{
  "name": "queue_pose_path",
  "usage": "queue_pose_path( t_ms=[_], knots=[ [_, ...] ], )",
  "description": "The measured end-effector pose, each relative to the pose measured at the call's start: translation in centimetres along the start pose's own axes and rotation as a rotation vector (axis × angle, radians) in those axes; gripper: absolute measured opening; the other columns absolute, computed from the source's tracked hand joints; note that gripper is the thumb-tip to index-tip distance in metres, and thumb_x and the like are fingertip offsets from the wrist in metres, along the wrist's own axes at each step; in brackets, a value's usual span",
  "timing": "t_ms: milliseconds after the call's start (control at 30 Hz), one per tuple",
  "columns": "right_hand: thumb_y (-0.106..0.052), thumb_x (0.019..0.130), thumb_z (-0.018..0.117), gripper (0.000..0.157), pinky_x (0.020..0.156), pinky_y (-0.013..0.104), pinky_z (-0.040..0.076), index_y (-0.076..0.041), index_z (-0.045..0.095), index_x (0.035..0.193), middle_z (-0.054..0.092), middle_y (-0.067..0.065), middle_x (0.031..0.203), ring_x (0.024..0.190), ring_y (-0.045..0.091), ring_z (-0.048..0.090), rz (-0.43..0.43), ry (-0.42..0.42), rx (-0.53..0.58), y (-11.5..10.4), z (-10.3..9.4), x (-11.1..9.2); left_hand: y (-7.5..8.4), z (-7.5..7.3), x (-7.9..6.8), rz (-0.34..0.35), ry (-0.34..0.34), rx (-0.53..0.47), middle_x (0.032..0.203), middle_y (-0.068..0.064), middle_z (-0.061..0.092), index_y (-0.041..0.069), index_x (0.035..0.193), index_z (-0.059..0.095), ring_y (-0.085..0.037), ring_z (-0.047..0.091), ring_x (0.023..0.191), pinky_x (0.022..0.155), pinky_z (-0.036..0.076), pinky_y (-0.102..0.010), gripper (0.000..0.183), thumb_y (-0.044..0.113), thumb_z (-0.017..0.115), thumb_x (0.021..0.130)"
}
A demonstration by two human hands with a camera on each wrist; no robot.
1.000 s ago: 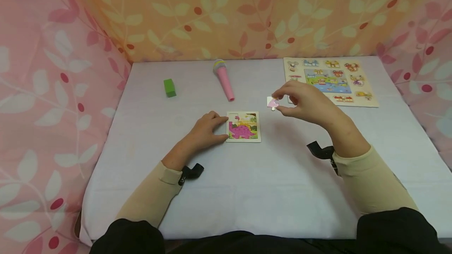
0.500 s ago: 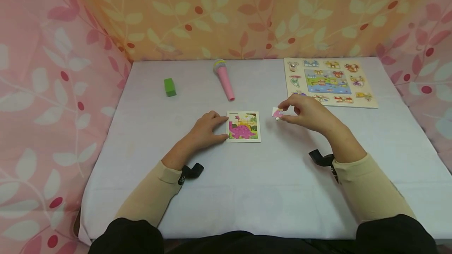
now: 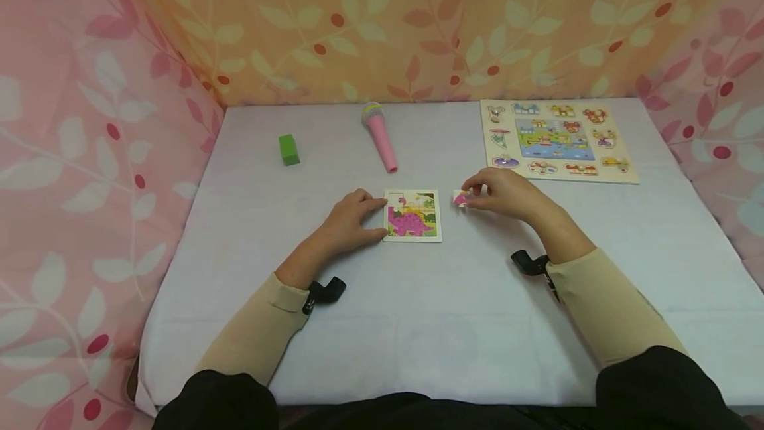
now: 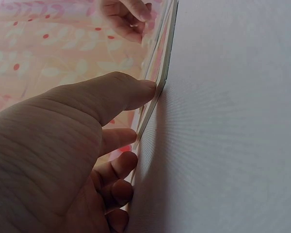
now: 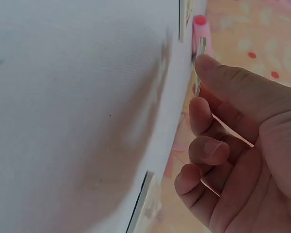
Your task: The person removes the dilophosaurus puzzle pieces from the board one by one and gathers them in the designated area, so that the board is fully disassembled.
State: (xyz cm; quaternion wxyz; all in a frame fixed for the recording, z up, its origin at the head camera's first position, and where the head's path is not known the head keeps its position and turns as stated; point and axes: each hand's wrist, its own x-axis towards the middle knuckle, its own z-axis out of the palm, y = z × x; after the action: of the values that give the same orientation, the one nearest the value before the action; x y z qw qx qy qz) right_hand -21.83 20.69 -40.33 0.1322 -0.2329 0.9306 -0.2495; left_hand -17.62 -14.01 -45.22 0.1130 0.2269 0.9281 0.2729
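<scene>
A small square puzzle tray point(image 3: 439, 218) with a pink dinosaur picture lies flat on the table. My left hand point(image 3: 349, 221) touches its left edge, thumb near the lower corner and index finger near the upper one. The left wrist view shows the thumb tip at the rim of the tray point(image 4: 166, 58). To the right of the tray, my right hand point(image 3: 506, 195) pinches a small pink and white puzzle piece point(image 3: 458, 199) between thumb and index finger. In the right wrist view the piece point(image 5: 202, 45) appears edge-on, raised above the table.
A pink toy microphone point(image 3: 381, 138) lies behind the tray. Farther left is a green block point(image 3: 289, 150). A larger wooden puzzle board point(image 3: 621, 144) with several picture pieces lies at the back right. Patterned curtains point(image 3: 358, 25) stand around the table.
My right hand has come down and toward the tray with the puzzle piece, which has turned in the fingers. The left hand has stayed at the tray's edge.
</scene>
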Motion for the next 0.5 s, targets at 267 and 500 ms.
queue_pose_path(
  t_ms=[267, 500],
  knots=[
    [-0.015, 0.091, 0.079, 0.028, 0.082, 0.043, 0.044, -0.004, 0.076, 0.116, 0.065, 0.007, 0.092, 0.089, 0.025, 0.056, 0.05, -0.043, -0.017, -0.1, 0.3, 1.4, -0.1, 0.2, 0.0, 0.012, 0.012, 0.01, 0.121, -0.006, 0.053, 0.013, 0.149, 0.056, -0.021, 0.048, 0.105, 0.089, 0.042, -0.037, 0.067, 0.038, 0.076, 0.091],
    [-0.014, 0.091, 0.078, 0.027, 0.078, 0.04, 0.04, -0.004, 0.075, 0.115, 0.059, 0.006, 0.083, 0.084, 0.024, 0.053, 0.087, -0.071, -0.037, 0.1, 0.9, 2.2, -0.2, 0.4, 0.1, 0.004, 0.02, 0.015, 0.12, -0.005, 0.053, 0.014, 0.149, 0.056, -0.02, 0.048, 0.103, 0.087, 0.042, -0.035, 0.067, 0.038, 0.076, 0.091]
  ],
)
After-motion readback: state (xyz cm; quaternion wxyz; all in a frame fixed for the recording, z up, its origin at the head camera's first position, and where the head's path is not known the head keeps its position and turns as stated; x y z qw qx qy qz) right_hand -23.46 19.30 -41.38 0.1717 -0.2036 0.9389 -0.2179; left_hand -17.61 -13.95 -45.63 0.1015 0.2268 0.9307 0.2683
